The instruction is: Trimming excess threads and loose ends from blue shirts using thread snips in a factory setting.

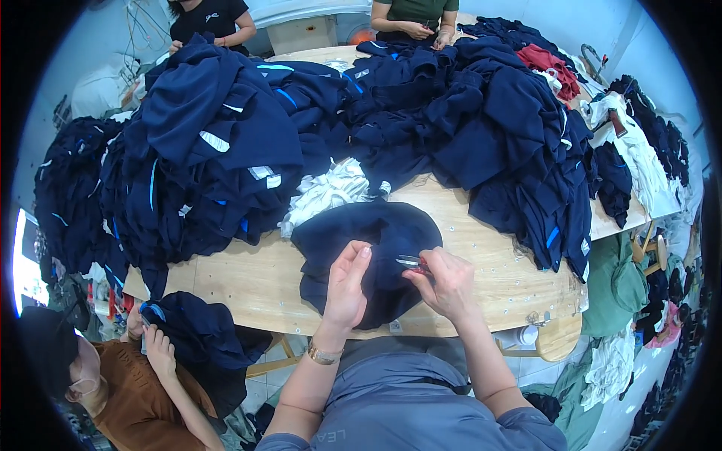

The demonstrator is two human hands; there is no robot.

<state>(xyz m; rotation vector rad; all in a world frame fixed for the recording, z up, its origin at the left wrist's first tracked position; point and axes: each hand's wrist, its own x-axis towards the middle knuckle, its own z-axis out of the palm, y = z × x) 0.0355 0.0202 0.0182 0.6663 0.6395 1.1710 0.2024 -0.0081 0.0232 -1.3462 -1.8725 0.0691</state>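
A dark navy garment (406, 225) lies bunched at the near edge of the wooden table, in front of me. Over its left part is my left hand (347, 286), thumb and fingers drawn together; whatever sits between the fingertips is too small to make out. My right hand (447, 283) grips a small pair of thread snips (411, 262) with red handles. The blades point left, toward my left hand, just above the cloth. Just beyond the garment lies a heap of white cloth pieces (331, 189).
Tall piles of navy garments (218, 135) cover the table's left and far sides, with another navy pile (519, 143) on the right. At lower left, a person in brown (143, 383) handles navy cloth. Two people work across the table (526, 293). A wooden stool (560, 338) stands at right.
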